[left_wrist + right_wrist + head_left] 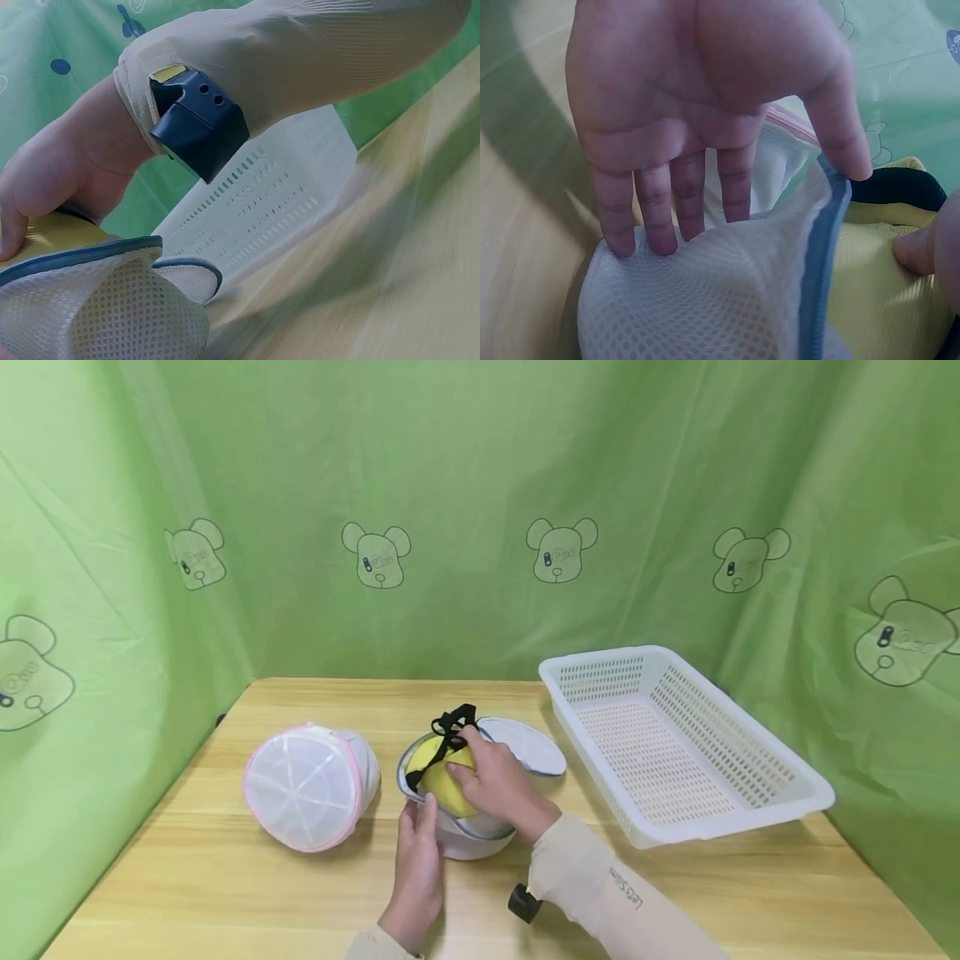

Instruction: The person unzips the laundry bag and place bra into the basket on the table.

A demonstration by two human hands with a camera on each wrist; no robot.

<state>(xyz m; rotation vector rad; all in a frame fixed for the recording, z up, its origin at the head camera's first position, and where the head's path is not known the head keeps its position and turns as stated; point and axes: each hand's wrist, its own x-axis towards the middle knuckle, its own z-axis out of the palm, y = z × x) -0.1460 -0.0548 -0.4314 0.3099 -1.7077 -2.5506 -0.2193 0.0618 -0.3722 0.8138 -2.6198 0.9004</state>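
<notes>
A white mesh laundry bag (472, 846) with a blue zip stands unzipped in the middle of the table, its round lid (525, 745) folded back to the right. Inside its mouth lies a ribbed yellow bra (448, 795) with rounded cups and black straps (450, 731). My right hand (501, 777) reaches over the bag and grips the bra, its thumb on the yellow cloth. On the near left side, my left hand (420, 860) holds the bag's edge. Its thumb (844, 146) is on the zip, and its fairly straight fingers (654, 199) lie against the mesh.
To the left, a second white mesh bag (303, 789) with pink trim lies on its side. A white perforated plastic basket (592, 777) stands on the right. Under my right wrist hangs a black camera (523, 902). Green cloth (465, 610) walls in the wooden table (225, 893).
</notes>
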